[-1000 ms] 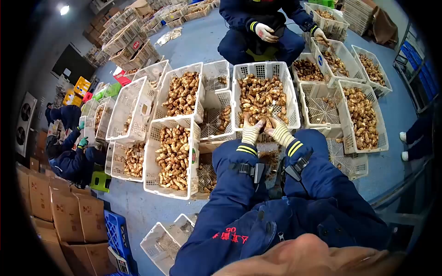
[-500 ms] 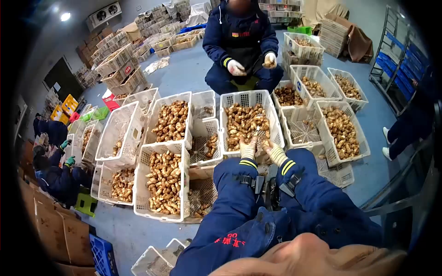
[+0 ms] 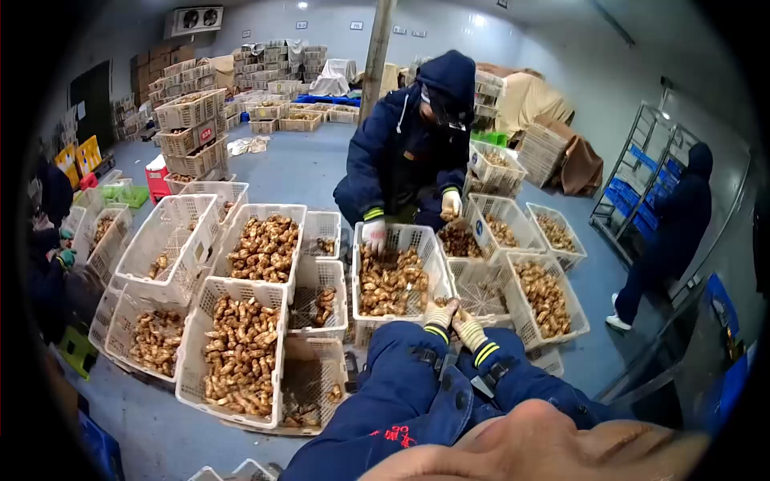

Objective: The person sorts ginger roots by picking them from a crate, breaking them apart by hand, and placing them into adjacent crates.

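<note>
My left hand (image 3: 440, 313), in a cream striped glove, is closed at the near right corner of a white crate (image 3: 365, 308) of brown knobbly roots (image 3: 393, 282). Close beside it is my right hand (image 3: 468, 327), also gloved, with its fingers drawn together. The fingertips of both hands nearly meet, and a small brown piece shows by them, too small to make out well. Across the crate a co-worker (image 3: 409, 152) leans forward with one white-gloved hand (image 3: 374, 235) over the roots and the other (image 3: 451, 205) holding a root at the right.
Crates of roots stand left (image 3: 242, 353) and right (image 3: 545, 298). An empty crate (image 3: 166, 240) rests at the left. Another person (image 3: 674, 224) is by a metal rack (image 3: 642, 184) at the right. Stacked crates (image 3: 192, 132) and a pole (image 3: 377, 60) are behind.
The view has tilted up. The co-worker has bent forward and reached one hand into the crate. My hands have come closer together, away from the roots. The person at the right now shows fully.
</note>
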`<state>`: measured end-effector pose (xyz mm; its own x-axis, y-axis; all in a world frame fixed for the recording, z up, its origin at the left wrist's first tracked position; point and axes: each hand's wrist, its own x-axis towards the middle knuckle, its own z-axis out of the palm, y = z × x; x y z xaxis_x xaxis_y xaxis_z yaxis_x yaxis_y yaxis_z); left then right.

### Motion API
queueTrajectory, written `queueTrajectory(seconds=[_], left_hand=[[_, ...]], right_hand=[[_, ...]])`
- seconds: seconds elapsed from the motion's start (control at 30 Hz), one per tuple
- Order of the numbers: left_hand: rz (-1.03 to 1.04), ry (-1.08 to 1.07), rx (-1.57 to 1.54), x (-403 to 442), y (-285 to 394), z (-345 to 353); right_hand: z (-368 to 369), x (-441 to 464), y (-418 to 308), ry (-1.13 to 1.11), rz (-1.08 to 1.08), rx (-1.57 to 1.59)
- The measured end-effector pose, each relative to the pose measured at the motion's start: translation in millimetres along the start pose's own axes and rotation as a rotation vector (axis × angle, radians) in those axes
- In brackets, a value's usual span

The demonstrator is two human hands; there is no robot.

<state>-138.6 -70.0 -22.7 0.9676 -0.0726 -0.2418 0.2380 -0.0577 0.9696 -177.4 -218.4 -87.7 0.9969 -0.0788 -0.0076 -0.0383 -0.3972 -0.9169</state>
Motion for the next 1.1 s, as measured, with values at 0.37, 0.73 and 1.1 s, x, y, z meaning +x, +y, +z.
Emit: queueTrajectory(seconds=[0.37, 0.73, 1.1], left_hand=[[0.077, -0.062, -0.539, 37, -32, 30], [-0.126, -0.078, -0.819, 25, -22, 5], [-0.033, -0.023, -0.793, 23, -22, -13]], right_hand=[[-41, -17, -130, -0.246, 0.227, 0.369], [-85, 159, -242, -0.001, -0.406, -0.157], [-44, 112, -163, -0.278, 0.146, 0.219]])
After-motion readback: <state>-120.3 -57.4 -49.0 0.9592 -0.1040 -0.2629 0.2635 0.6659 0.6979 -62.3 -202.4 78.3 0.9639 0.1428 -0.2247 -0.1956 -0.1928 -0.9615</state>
